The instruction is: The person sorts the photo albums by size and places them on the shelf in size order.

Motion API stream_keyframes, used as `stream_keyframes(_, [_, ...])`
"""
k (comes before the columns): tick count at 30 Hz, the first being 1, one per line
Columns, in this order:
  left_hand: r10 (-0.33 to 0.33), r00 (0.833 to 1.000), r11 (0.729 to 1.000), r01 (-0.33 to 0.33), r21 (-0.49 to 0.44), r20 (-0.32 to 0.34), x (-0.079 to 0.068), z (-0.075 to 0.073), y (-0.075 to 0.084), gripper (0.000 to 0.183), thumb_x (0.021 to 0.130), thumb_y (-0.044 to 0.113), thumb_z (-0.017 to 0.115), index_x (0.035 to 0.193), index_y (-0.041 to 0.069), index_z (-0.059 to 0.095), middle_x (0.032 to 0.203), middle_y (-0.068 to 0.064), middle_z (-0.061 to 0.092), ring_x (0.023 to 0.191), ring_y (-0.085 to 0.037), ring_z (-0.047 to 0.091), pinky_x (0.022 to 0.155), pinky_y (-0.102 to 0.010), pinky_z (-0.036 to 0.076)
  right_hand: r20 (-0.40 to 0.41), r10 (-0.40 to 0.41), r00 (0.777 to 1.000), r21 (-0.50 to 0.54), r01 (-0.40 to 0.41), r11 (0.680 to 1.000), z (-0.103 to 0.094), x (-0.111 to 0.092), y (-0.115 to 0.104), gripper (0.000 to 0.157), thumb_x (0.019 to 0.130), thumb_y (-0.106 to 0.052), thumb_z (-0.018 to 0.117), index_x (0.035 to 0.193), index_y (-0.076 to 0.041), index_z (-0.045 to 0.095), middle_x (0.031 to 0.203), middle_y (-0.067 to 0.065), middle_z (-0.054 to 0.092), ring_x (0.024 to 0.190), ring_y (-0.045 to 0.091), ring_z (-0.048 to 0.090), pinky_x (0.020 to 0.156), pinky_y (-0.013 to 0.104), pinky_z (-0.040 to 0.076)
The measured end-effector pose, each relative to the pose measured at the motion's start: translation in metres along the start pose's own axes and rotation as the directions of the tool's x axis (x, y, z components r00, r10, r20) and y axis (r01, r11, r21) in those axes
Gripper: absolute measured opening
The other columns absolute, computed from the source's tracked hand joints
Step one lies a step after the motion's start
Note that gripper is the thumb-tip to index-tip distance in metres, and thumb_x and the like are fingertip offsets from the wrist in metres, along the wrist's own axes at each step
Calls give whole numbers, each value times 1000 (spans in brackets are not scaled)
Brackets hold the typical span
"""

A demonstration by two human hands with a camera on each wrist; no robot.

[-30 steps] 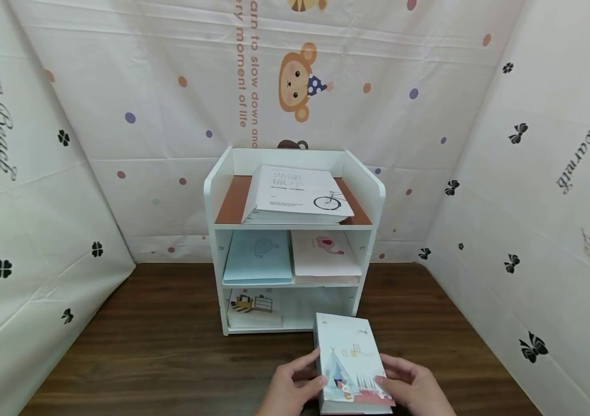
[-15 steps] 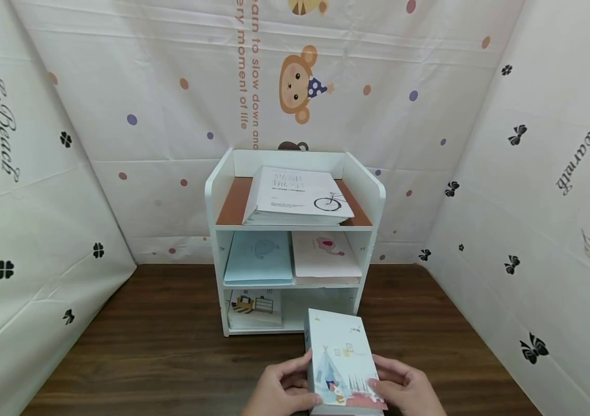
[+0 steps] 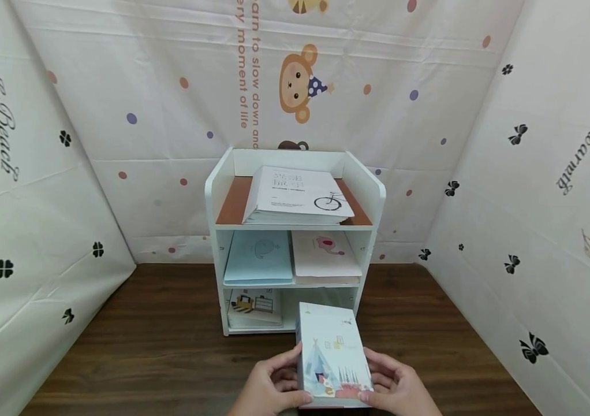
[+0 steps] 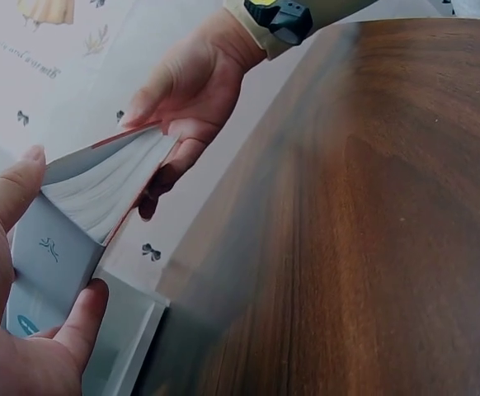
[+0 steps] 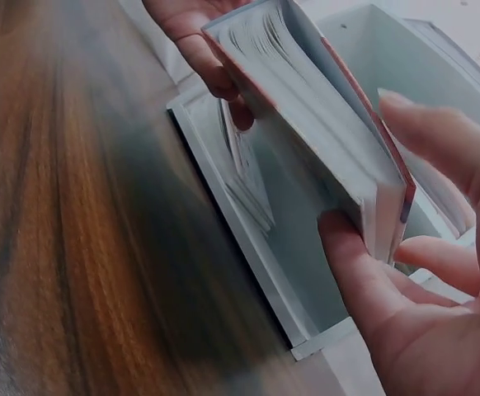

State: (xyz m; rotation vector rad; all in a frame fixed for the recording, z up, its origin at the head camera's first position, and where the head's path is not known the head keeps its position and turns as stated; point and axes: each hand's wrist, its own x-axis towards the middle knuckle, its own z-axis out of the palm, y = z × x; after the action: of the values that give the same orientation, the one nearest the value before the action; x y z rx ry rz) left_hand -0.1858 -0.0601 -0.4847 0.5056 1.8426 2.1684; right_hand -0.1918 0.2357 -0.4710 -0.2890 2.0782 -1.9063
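A thick white book, its cover printed with a blue tent, is held between both hands before the small shelf. My left hand grips the spine side, thumb on the cover and fingers underneath. On the page-edge side, my right hand holds it the same way. The left wrist view shows the grey-blue spine and slightly fanned pages. In the right wrist view the book is raised off the table, near the lowest shelf opening.
The white three-level shelf stands on a dark wooden table. A bicycle-cover book pile is on top. Blue and pink-white books fill the middle. An excavator-print book lies at lower left. Printed cloth surrounds the table.
Both hands have carried the book left and slightly toward the shelf, its far end now overlapping the lower right opening in the head view. The shelf and its books have not moved.
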Motion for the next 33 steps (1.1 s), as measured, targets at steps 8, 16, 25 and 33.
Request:
stream_keyframes(8, [-24,999,1000,25,19,-42,1,-3,1,75,73,12,80,139,12,46,121,-15,56,98,-23,58,81,-27,55,54,-48,997,-3,48,999,1,8,2,78,80,-6,73,144,2,30,133,22,49,107,23,61,88,32,53])
stream_keyframes(16, [-19,997,993,27,117,-69,9,-13,-5,76,72,18,81,139,13,46,129,-15,54,95,-21,58,79,-25,55,-1,-97,995,-58,96,994,3,23,10,79,75,-6,78,140,7,35,123,24,55,102,20,63,84,30,55])
stream_keyframes(25, [16,997,977,1,213,-78,27,-20,-19,76,70,26,82,137,14,48,120,-12,60,96,-24,61,77,-23,55,-38,-116,993,-98,112,989,-3,41,21,77,72,-9,81,136,6,42,123,25,57,100,18,64,82,26,55])
stream_keyframes(33, [39,994,958,-10,285,-97,48,-25,-29,77,68,30,84,136,16,50,117,-10,63,95,-22,62,75,-23,55,-65,-89,994,-123,80,989,-11,55,26,74,71,-13,82,132,6,46,120,23,61,100,22,65,79,27,56])
